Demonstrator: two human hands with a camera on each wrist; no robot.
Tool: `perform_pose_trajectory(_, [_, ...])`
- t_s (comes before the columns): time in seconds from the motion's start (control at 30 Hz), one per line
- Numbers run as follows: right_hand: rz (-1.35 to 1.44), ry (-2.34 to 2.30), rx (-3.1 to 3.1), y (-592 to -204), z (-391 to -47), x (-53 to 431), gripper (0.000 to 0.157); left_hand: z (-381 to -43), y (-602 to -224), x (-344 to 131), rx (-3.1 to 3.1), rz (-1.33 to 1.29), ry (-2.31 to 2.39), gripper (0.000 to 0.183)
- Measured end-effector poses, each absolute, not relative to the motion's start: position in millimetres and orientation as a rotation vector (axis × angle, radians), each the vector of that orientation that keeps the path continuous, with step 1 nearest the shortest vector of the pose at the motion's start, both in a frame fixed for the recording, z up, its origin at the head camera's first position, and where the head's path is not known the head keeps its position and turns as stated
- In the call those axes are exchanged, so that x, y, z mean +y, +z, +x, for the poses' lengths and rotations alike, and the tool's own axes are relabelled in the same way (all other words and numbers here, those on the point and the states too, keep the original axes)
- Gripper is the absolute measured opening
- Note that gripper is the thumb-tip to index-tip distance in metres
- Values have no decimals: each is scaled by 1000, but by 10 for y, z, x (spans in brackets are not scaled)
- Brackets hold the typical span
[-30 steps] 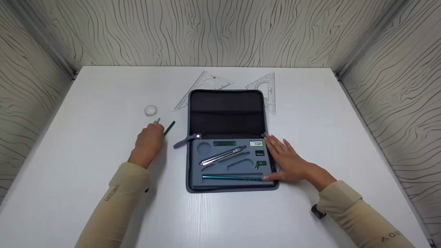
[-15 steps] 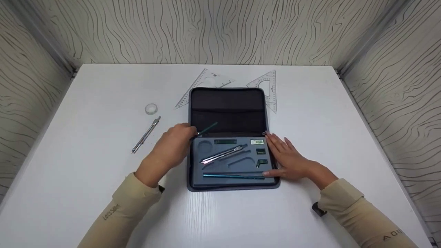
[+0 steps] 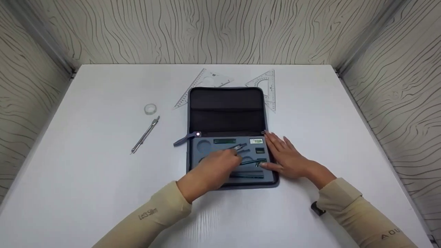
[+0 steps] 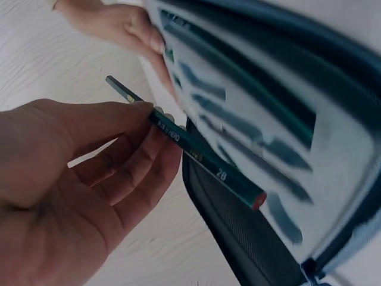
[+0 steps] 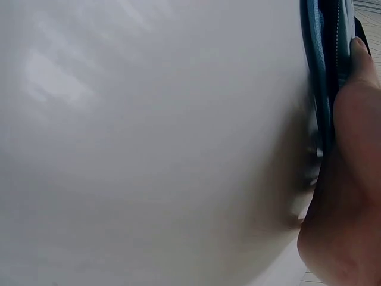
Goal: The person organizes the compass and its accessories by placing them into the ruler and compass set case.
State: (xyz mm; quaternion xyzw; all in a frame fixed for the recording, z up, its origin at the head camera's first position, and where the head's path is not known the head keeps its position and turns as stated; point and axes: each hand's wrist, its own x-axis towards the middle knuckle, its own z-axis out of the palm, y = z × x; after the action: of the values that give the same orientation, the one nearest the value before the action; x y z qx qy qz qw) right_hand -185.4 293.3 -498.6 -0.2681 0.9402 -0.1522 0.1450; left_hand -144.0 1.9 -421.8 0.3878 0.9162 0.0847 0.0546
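Head view, and your L hand point(image 3: 215, 168) is over the near half of the case point(image 3: 227, 122), pinching a dark green pencil point(image 3: 253, 161) btwn thumb & fingers! One end of it points right, close to your R thumb point(image 3: 271, 166). L wrist cam's got "2B" printed nr the pencil's reddish end. Your R hand point(image 3: 291, 160) is spread wide, fingers straight along the case's right side, thumb over the edge. 2nd pencil point(image 3: 249, 176) sits in the near slot, part hidden behind your L hand; a silver compass point(image 3: 238, 147) pokes out just beyond your knuckles. Far edge of the insert point(image 3: 243, 138), left to right: round recess point(image 3: 204, 147), green box point(image 3: 224, 141), white-and-green block point(image 3: 256, 141), w/ a small green piece point(image 3: 260, 150) just nearer. Left on the bench point(image 3: 86, 172), another compass point(image 3: 145, 135) lies slanted, tape roll point(image 3: 150, 113) just beyond. Far side: left set square point(image 3: 200, 83) & right set square point(image 3: 271, 89), both clear, both part covered by the case.
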Motion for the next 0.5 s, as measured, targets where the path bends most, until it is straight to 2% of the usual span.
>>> perform_pose_trajectory(0.17, [-796, -426, 2735, -4999, -1840, 2929, 95, -1395, -4365, 189, 2803, 1282, 149, 16])
perform_pose_trajectory(0.5, [-834, -456, 2767, -5032, -1840, 2930, 95, -1363, -4480, 352, 2801, 1335, 130, 25])
